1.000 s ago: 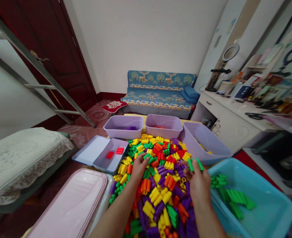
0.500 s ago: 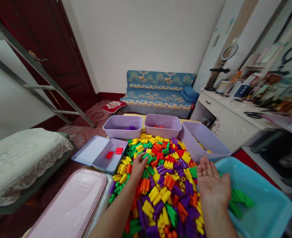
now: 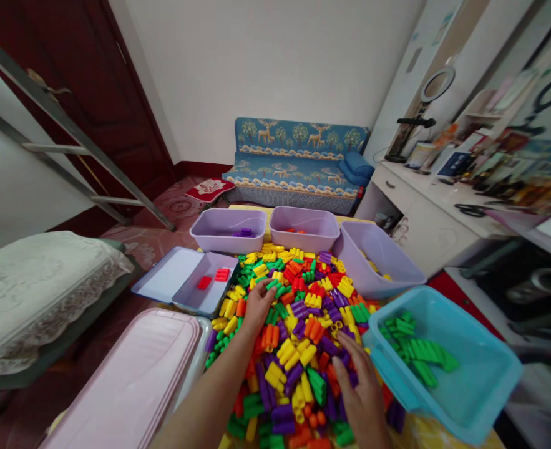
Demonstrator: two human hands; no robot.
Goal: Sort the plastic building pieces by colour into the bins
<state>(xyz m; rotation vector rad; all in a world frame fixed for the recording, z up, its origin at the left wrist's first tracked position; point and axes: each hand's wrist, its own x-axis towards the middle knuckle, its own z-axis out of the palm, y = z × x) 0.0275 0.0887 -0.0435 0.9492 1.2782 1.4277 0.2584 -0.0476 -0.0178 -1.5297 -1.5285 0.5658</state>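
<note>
A heap of plastic building blocks (image 3: pixel 298 349) in green, yellow, red, orange and purple spreads between my hands; each is a row of joined tubes. My left hand (image 3: pixel 259 304) reaches over the heap's left side, its fingers closed on a green block (image 3: pixel 271 284). Low over the heap's right side is my right hand (image 3: pixel 362 390), thumb and fingers apart, holding nothing. Beside it, a turquoise bin (image 3: pixel 485 365) contains several green blocks (image 3: pixel 420 350).
Three lilac bins line the far side: one with purple blocks (image 3: pixel 244 232), one with orange pieces (image 3: pixel 297 231), one with yellow (image 3: pixel 373 265). A lidded case (image 3: pixel 188 293) at left holds two red blocks. A pink lid (image 3: pixel 135 374) lies nearer. Behind stands a blue sofa (image 3: pixel 294 165).
My right hand has moved left from beside the turquoise bin to above the heap, turning from palm-up to palm-down. My left hand stays at the green block. The view has shifted slightly.
</note>
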